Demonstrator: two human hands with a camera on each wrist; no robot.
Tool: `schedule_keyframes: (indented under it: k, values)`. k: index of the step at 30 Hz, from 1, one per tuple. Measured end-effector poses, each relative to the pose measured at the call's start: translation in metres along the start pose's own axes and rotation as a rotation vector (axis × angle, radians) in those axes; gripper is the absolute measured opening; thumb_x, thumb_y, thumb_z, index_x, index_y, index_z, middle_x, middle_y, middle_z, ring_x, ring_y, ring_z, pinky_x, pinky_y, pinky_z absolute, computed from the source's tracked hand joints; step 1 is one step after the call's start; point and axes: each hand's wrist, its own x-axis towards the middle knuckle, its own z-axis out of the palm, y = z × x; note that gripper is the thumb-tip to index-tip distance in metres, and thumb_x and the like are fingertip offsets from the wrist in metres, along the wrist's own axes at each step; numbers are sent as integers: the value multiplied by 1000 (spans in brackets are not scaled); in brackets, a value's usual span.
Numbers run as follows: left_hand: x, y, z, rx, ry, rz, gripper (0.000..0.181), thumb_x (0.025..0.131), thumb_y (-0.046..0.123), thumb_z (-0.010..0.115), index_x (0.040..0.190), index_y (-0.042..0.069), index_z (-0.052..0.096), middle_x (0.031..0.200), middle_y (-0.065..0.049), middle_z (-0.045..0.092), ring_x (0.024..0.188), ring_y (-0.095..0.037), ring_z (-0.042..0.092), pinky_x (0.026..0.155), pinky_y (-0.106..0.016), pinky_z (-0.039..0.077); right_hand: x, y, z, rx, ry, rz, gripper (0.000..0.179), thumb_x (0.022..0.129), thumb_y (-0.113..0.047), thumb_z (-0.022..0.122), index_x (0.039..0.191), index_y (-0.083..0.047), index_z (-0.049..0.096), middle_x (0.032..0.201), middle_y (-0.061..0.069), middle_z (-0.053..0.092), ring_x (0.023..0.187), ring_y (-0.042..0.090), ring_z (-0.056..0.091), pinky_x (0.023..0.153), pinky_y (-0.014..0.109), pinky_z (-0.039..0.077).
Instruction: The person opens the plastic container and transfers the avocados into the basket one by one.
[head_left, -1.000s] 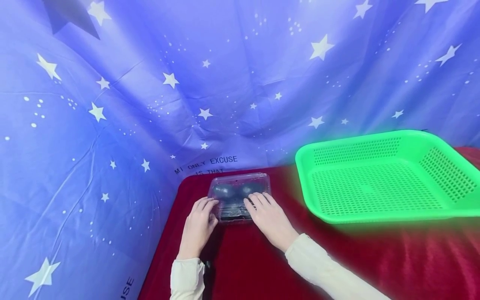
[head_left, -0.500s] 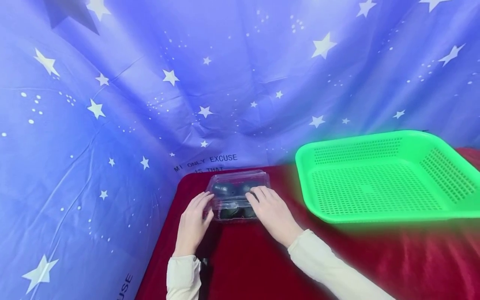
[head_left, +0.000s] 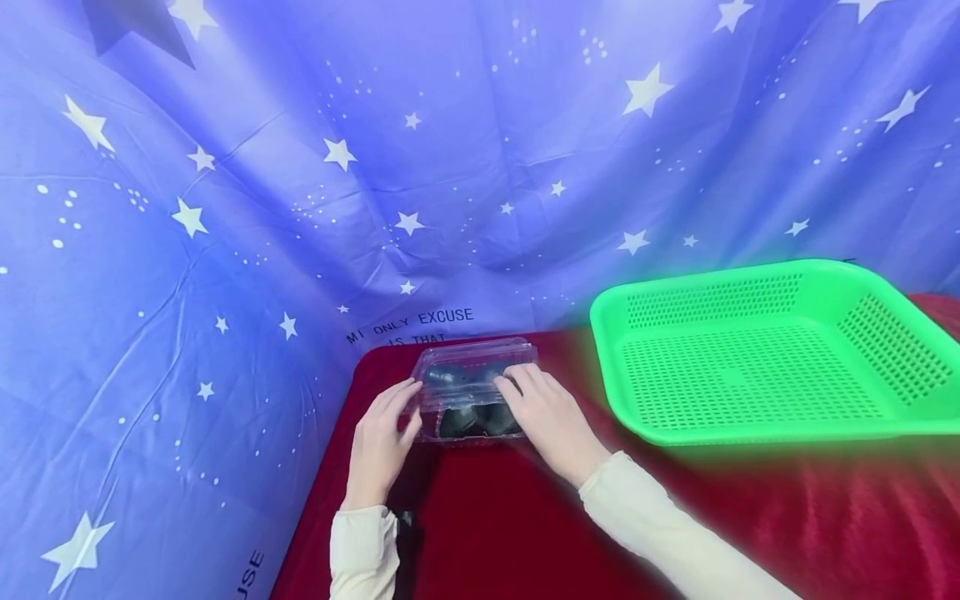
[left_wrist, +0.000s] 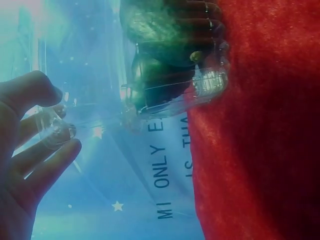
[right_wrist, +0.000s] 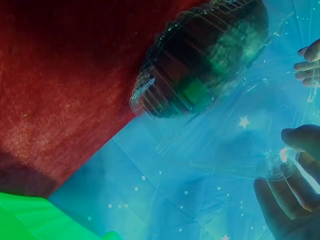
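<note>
A clear plastic clamshell box (head_left: 427,433) stands on the red cloth, its lid (head_left: 465,392) tilted up from the base. Inside lie dark green avocados (head_left: 459,421); one avocado (left_wrist: 160,82) shows a small stem end in the left wrist view. My left hand (head_left: 381,442) pinches the lid's left front corner between thumb and fingers. On the other side, my right hand (head_left: 555,429) pinches the right front corner; the right wrist view shows that hand (right_wrist: 295,210) with the thumb over the lid edge and fingers beneath. The far side of the box is partly hidden behind the lid.
To the right stands a large green plastic basket (head_left: 645,429) with perforated walls. Red velvet cloth (head_left: 487,517) covers the table. A blue star-printed curtain (head_left: 480,275) hangs close behind and along the left edge.
The lid's front edge has risen away from the base, uncovering more of the avocados at the front. Both hands have moved up and slightly away with it. The basket has stayed put.
</note>
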Motion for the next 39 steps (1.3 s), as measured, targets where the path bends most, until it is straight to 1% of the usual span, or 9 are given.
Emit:
schedule_keyframes:
  k: [4, 7, 12, 17, 19, 23, 26, 33, 39]
  values:
    - [2, -1, -2, -11, 26, -1, 44, 79, 2, 78, 121, 9, 71, 121, -9, 70, 112, -26, 66, 95, -41, 53, 2, 2, -3, 38, 20, 8, 52, 71, 7, 80, 120, -2, 62, 115, 16, 57, 109, 29, 55, 93, 38, 53]
    - [3, -2, -3, -19, 41, -10, 43, 79, 4, 80, 121, 9, 71, 121, -9, 70, 110, -28, 67, 94, -42, 54, 3, 4, -4, 47, 48, 10, 46, 74, 9, 76, 116, -3, 63, 113, 15, 57, 107, 29, 54, 89, 37, 53]
    - [3, -6, -6, -38, 70, -38, 43, 77, 7, 83, 119, 10, 72, 121, -7, 71, 108, -26, 69, 93, -40, 54, 5, 9, -2, 59, 100, 6, 33, 78, 7, 72, 108, -3, 64, 103, 11, 56, 97, 27, 53, 80, 34, 53]
    - [4, -9, -9, -56, 84, -64, 40, 78, 9, 83, 117, 11, 74, 118, -7, 72, 107, -25, 69, 93, -37, 53, 8, 12, -2, 101, 119, 7, 22, 79, 4, 72, 95, -5, 60, 91, 7, 51, 87, 23, 50, 72, 29, 51]
    - [6, -10, -10, -60, 89, -75, 36, 80, 10, 82, 114, 11, 75, 116, -7, 73, 106, -24, 70, 94, -34, 52, 10, 13, -4, 107, 115, 8, 20, 80, 3, 71, 92, -6, 59, 88, 6, 51, 86, 23, 49, 71, 28, 50]
    - [7, -10, -14, -85, 97, -92, 26, 81, 9, 81, 106, 11, 77, 111, -6, 74, 104, -24, 70, 99, -20, 47, 14, 13, -8, 119, 115, 24, 15, 84, -3, 74, 94, -8, 63, 87, 5, 54, 85, 22, 51, 74, 30, 51]
    - [8, -10, -16, -111, 112, -88, 22, 80, 6, 80, 102, 9, 78, 107, -7, 75, 101, -24, 70, 100, -15, 44, 16, 14, -11, 133, 114, 47, 13, 85, -8, 74, 95, -9, 66, 89, 4, 58, 86, 22, 54, 74, 31, 52]
    - [14, -9, -17, -130, 144, -69, 16, 83, 5, 78, 99, 7, 77, 97, -7, 75, 93, -24, 70, 89, -26, 50, 17, 19, -12, 163, 81, 113, 10, 88, -9, 71, 96, -8, 67, 97, 5, 63, 92, 22, 57, 81, 33, 53]
    - [18, -7, -16, -138, 138, -95, 15, 84, 9, 77, 99, 8, 77, 96, -6, 75, 93, -23, 69, 90, -26, 51, 17, 24, -14, 182, 115, 124, 7, 88, -8, 69, 96, -7, 68, 91, 4, 61, 87, 23, 53, 79, 33, 51]
